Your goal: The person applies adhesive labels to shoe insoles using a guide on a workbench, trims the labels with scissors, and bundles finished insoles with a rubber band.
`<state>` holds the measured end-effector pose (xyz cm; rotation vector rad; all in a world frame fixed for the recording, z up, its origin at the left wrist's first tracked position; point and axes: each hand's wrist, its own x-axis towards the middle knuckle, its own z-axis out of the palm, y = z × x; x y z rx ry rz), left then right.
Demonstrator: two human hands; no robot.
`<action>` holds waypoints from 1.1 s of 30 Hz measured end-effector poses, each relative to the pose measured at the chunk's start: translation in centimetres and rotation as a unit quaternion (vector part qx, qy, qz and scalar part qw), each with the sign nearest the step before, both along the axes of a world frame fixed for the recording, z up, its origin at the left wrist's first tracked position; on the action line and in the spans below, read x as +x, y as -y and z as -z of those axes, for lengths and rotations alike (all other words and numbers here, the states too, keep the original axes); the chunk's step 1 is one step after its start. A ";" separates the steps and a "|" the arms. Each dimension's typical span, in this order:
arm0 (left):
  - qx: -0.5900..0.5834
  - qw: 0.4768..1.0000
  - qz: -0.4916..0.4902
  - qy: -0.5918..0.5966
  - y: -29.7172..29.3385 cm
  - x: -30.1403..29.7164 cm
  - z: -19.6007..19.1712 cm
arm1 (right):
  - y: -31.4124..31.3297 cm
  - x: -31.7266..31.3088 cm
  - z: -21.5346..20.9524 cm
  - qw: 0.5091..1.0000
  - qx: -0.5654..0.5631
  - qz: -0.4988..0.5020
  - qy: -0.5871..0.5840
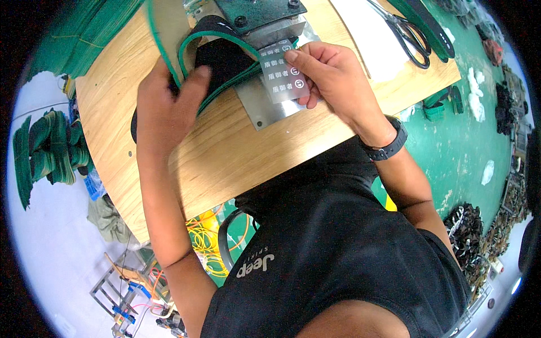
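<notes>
The clear label sheet (283, 85) sits at the front of the bolted press-like fixture (260, 12), above its bare metal plate (260, 109), with its left edge by the green-edged black strap (222, 61). Four rows of white print show on the sheet, so those labels look unused, and applying them to the strap seems to be the part left; positioning appears to be in hand. The strap curves in a loop on the wooden tabletop (225, 155), and a white mark near its top is too small to judge as finished work. The right hand (333, 70) pinches the sheet's right edge between thumb and fingers, leaving the print mostly exposed. The left hand (169, 107) is at the strap's left side, blurred, thumb apart; whether its fingers grasp the strap I cannot tell. Black-handled scissors (418, 48) lie farther off, at the upper right
</notes>
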<state>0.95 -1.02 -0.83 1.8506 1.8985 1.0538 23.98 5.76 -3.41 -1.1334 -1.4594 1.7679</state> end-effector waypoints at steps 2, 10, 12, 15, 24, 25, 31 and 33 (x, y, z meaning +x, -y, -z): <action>-0.015 0.999 0.025 -0.040 -0.2 0.6 -0.2 | -0.1 0.0 0.0 1.000 0.010 -0.009 0.008; -0.050 0.991 0.020 -0.122 -0.6 1.3 -0.7 | 0.2 0.2 0.4 0.999 0.016 -0.005 -0.039; -0.034 0.989 0.011 -0.145 -0.6 1.3 -0.6 | 0.3 0.1 0.4 0.999 0.015 -0.008 -0.051; -0.041 0.994 0.022 -0.101 -0.2 0.3 0.2 | 0.8 0.5 -0.3 0.996 0.059 0.027 -0.067; 0.044 0.970 -0.009 0.238 0.0 -1.8 0.5 | 0.1 1.8 -1.3 0.991 -0.072 0.068 -0.093; 0.054 0.965 -0.028 0.253 0.3 -2.0 0.5 | -0.1 1.2 -1.4 0.994 -0.080 0.017 -0.067; 0.035 0.971 -0.053 0.232 0.2 -2.4 0.2 | -0.4 0.5 -0.1 0.999 -0.029 -0.034 -0.026; 0.043 0.966 -0.045 0.252 0.2 -2.3 0.3 | -0.3 0.7 0.1 0.999 -0.023 -0.032 -0.020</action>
